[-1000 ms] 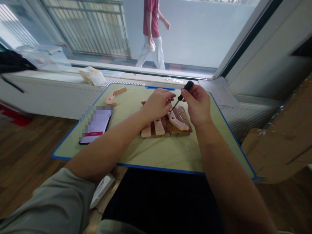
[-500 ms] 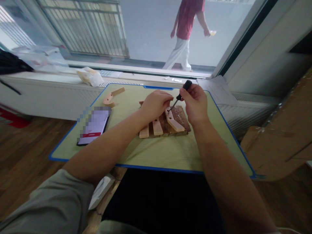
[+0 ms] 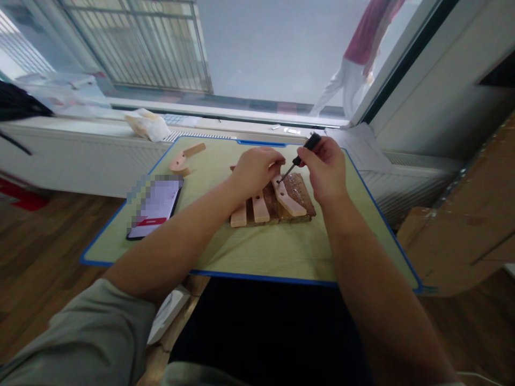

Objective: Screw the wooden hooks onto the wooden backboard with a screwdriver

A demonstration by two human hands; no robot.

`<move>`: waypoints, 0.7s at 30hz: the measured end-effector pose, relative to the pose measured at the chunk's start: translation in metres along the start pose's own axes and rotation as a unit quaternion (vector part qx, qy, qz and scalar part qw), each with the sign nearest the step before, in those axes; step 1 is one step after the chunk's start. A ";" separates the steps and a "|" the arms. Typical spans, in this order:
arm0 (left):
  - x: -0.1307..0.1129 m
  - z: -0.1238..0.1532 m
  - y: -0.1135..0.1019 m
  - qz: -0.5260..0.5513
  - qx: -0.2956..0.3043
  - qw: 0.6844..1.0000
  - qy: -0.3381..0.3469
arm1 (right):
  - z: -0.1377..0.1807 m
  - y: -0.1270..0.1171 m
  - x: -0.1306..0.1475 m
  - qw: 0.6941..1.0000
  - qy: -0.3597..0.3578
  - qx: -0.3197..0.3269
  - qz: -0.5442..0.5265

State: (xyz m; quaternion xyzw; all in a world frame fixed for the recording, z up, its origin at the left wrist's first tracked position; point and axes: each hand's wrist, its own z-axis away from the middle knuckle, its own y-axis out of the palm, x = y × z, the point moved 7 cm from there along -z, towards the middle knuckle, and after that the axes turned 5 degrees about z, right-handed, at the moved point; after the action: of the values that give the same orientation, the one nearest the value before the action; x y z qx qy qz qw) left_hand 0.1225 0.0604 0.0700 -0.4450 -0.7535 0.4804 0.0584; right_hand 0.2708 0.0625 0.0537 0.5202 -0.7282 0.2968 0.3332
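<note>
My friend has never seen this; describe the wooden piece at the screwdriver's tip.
On the blue-edged table sits a brown block bearing pale wooden pieces. Find the rightmost piece: only it has the screwdriver at a hole.

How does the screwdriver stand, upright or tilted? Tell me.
Tilted: the screwdriver slants, its black handle in the right hand, its tip lower, at the rightmost wooden piece.

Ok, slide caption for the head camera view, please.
Right hand points a black-handled screwdriver at a bent wooden piece on a brown block, left hand alongside.
</note>
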 end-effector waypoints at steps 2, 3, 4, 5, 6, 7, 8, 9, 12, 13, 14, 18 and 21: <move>0.000 0.000 0.000 -0.004 -0.001 1.000 -0.001 | 0.000 -0.001 0.004 1.000 -0.004 0.020 0.015; 0.000 0.000 0.000 -0.004 -0.002 1.000 0.000 | 0.000 0.000 0.007 0.999 -0.006 0.036 0.023; 0.000 0.000 0.000 -0.003 -0.003 1.000 0.002 | 0.001 0.002 0.010 0.998 -0.009 0.053 0.030; -0.001 0.000 0.000 -0.002 -0.003 1.000 0.004 | 0.002 0.003 0.013 0.997 -0.012 0.066 0.035; -0.001 0.000 0.000 -0.002 -0.004 1.000 0.005 | 0.003 0.005 0.017 0.996 -0.017 0.076 0.040; -0.001 0.000 -0.001 -0.003 -0.004 1.000 0.004 | 0.003 0.006 0.019 0.995 -0.023 0.081 0.045; -0.001 0.000 -0.001 -0.004 -0.003 1.000 0.001 | 0.004 0.007 0.022 0.995 -0.029 0.083 0.051; -0.001 0.000 -0.001 -0.005 -0.001 1.000 -0.003 | 0.005 0.008 0.024 0.994 -0.033 0.083 0.057; 0.000 -0.001 -0.001 -0.005 0.004 1.000 -0.015 | 0.007 0.011 0.026 0.993 -0.034 0.084 0.074; 0.001 -0.001 -0.001 -0.003 0.003 1.000 -0.018 | 0.007 0.011 0.027 0.993 -0.033 0.084 0.077; 0.002 -0.002 -0.001 -0.001 0.001 1.000 -0.019 | 0.008 0.011 0.027 0.993 -0.033 0.083 0.078; 0.005 -0.002 0.000 0.005 -0.003 1.000 -0.024 | 0.009 0.012 0.026 0.994 -0.029 0.078 0.068; 0.005 -0.002 -0.001 0.004 -0.012 1.000 -0.020 | 0.009 0.013 0.025 0.995 -0.027 0.077 0.055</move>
State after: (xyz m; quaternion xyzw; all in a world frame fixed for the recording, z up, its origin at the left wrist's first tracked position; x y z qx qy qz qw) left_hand 0.1202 0.0657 0.0699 -0.4390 -0.7583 0.4805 0.0357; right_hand 0.2506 0.0452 0.0673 0.5108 -0.7398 0.3557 0.2556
